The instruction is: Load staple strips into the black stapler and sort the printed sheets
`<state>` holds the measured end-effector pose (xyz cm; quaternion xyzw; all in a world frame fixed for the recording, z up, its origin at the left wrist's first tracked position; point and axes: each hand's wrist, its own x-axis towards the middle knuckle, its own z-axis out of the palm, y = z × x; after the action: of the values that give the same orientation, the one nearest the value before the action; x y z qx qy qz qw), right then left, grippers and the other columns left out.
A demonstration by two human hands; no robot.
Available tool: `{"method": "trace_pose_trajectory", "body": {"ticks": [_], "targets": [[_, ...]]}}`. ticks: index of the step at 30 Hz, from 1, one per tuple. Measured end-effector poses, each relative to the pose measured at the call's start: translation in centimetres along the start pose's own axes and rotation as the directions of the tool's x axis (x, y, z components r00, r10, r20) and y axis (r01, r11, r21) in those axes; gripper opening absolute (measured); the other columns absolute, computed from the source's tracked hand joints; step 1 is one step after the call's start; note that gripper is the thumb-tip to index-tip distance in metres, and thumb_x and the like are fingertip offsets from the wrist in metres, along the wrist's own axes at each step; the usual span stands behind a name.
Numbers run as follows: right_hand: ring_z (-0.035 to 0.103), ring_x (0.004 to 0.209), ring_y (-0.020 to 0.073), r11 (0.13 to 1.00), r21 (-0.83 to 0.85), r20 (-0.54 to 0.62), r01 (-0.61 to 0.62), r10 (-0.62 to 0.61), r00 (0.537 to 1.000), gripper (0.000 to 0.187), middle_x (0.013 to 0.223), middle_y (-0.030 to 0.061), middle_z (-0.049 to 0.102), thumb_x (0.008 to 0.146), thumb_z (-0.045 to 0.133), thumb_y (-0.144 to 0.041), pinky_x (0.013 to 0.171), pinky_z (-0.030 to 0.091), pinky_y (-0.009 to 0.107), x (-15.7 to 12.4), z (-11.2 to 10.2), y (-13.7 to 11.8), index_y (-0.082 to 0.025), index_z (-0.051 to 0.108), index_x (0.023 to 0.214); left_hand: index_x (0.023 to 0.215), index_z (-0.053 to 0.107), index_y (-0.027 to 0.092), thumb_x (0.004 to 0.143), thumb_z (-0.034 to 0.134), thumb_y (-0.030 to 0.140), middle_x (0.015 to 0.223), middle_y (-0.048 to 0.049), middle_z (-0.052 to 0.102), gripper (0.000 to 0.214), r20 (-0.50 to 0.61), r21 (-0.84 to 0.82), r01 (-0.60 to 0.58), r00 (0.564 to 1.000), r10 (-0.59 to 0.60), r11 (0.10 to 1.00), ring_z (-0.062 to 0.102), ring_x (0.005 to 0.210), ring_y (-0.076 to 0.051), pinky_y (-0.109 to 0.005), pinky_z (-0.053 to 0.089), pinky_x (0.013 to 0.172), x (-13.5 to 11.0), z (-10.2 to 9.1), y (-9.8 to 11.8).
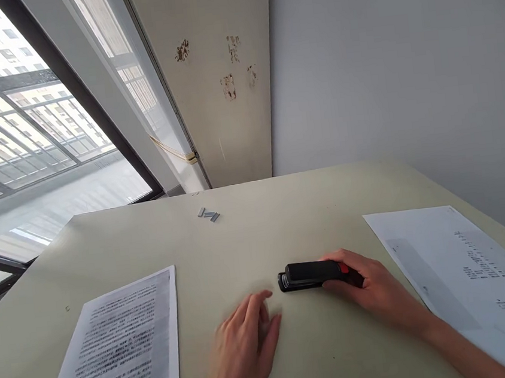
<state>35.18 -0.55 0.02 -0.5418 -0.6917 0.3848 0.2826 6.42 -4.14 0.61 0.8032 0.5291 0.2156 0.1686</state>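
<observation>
A black stapler point(312, 272) with a red patch near its rear lies level at the middle of the table, its front end pointing left. My right hand point(370, 282) grips its rear end, thumb on the near side and fingers on the far side. Just left of the stapler's front, my left hand point(245, 340) is slightly blurred and holds nothing. Its fingers are loosely bent, with the thumb apart from them, and it does not touch the stapler.
A stack of printed paper point(125, 347) lies at the left, and printed sheets point(441, 271) lie at the right. Several small staple strips point(209, 214) sit toward the table's far edge. Beyond the table point(274, 223) are a wall, a stained panel and a window.
</observation>
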Motion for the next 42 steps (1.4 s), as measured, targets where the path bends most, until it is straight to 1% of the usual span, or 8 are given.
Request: {"method": "trace_pose_trajectory", "body": {"ticks": [5, 12, 16, 27, 32, 35, 38, 42], "targets": [[0.069, 0.088, 0.022, 0.993, -0.105, 0.032, 0.06, -0.057, 0.998, 0.02, 0.102, 0.0003, 0.075, 0.102, 0.064, -0.045, 0.077, 0.057, 0.033, -0.1, -0.1, 0.0, -0.034, 0.069, 0.117, 0.132, 0.058, 0.027, 0.103, 0.06, 0.042, 0.098, 0.001, 0.069, 0.032, 0.023, -0.017, 0.063, 0.998, -0.062, 0.998, 0.067, 0.068, -0.015, -0.028, 0.051, 0.062, 2.5, 0.9, -0.2], [0.064, 0.119, 0.0297, 0.961, -0.203, 0.016, 0.188, -0.189, 0.982, 0.024, 0.122, 0.0066, 0.072, 0.1, 0.067, -0.038, 0.089, 0.06, 0.042, 0.0, 0.0, -0.5, -0.034, 0.067, 0.124, 0.112, 0.073, 0.028, 0.099, 0.068, 0.041, 0.091, 0.0025, 0.069, 0.019, 0.035, -0.03, 0.016, 0.999, -0.015, 0.999, 0.061, 0.062, -0.012, -0.027, 0.045, 0.061, 3.8, 1.6, -0.7], [0.067, 0.112, 0.0275, 0.944, -0.202, 0.058, 0.26, -0.254, 0.966, 0.025, 0.119, 0.005, 0.074, 0.1, 0.069, -0.035, 0.096, 0.057, 0.044, 0.8, 0.9, -1.9, -0.032, 0.065, 0.125, 0.112, 0.074, 0.027, 0.101, 0.065, 0.045, 0.091, 0.0019, 0.07, 0.023, 0.011, -0.04, -0.022, 1.0, 0.023, 0.999, 0.062, 0.062, -0.012, -0.026, 0.045, 0.061, 3.7, 1.8, -1.0], [0.071, 0.088, 0.0245, 0.933, -0.202, 0.01, 0.298, -0.302, 0.953, 0.02, 0.097, 0.0048, 0.078, 0.104, 0.062, -0.047, 0.079, 0.057, 0.038, 1.8, 2.6, -3.2, -0.029, 0.07, 0.111, 0.11, 0.074, 0.026, 0.104, 0.058, 0.052, 0.085, 0.0013, 0.069, 0.031, -0.018, -0.052, -0.062, 0.998, 0.061, 0.997, 0.063, 0.064, -0.012, -0.026, 0.046, 0.061, 3.6, 2.0, -1.3], [0.073, 0.104, 0.0252, 0.993, 0.005, 0.044, 0.12, -0.12, 0.992, 0.032, 0.114, 0.0051, 0.078, 0.104, 0.058, -0.055, 0.092, 0.059, 0.038, 1.3, 1.2, -1.6, -0.031, 0.071, 0.121, 0.11, 0.074, 0.027, 0.103, 0.063, 0.049, 0.086, 0.0014, 0.069, 0.026, -0.012, -0.038, -0.051, 0.999, 0.05, 0.998, 0.063, 0.065, -0.013, -0.027, 0.046, 0.062, 3.5, 1.9, -1.1], [0.072, 0.112, 0.0268, 0.989, 0.137, -0.045, -0.051, 0.058, 0.997, 0.047, 0.119, 0.0076, 0.078, 0.108, 0.042, -0.061, 0.097, 0.059, 0.037, 0.5, 0.1, -0.5, -0.028, 0.073, 0.119, 0.113, 0.074, 0.027, 0.102, 0.064, 0.048, 0.087, 0.0012, 0.069, 0.025, -0.011, -0.035, -0.052, 0.999, 0.051, 0.998, 0.063, 0.066, -0.013, -0.027, 0.047, 0.063, 3.4, 1.9, -1.1], [0.073, 0.106, 0.0278, 0.985, 0.117, -0.146, -0.131, 0.147, 0.978, 0.051, 0.115, 0.0081, 0.079, 0.105, 0.043, -0.066, 0.092, 0.06, 0.036, -0.4, -0.3, 0.1, -0.027, 0.076, 0.112, 0.114, 0.073, 0.026, 0.102, 0.066, 0.046, 0.088, 0.0011, 0.07, 0.024, -0.011, -0.039, -0.051, 0.999, 0.051, 0.998, 0.063, 0.066, -0.013, -0.027, 0.047, 0.063, 3.4, 2.1, -1.2], [0.072, 0.092, 0.0255, 0.992, 0.008, -0.156, -0.129, 0.128, 0.979, 0.05, 0.107, 0.0051, 0.08, 0.106, 0.041, -0.066, 0.079, 0.059, 0.033, -0.9, -0.2, 0.4, -0.029, 0.076, 0.111, 0.114, 0.072, 0.026, 0.101, 0.067, 0.045, 0.087, 0.0015, 0.069, 0.023, -0.019, -0.045, -0.063, 0.998, 0.062, 0.997, 0.064, 0.068, -0.014, -0.028, 0.047, 0.064, 3.3, 2.2, -1.4]]}}
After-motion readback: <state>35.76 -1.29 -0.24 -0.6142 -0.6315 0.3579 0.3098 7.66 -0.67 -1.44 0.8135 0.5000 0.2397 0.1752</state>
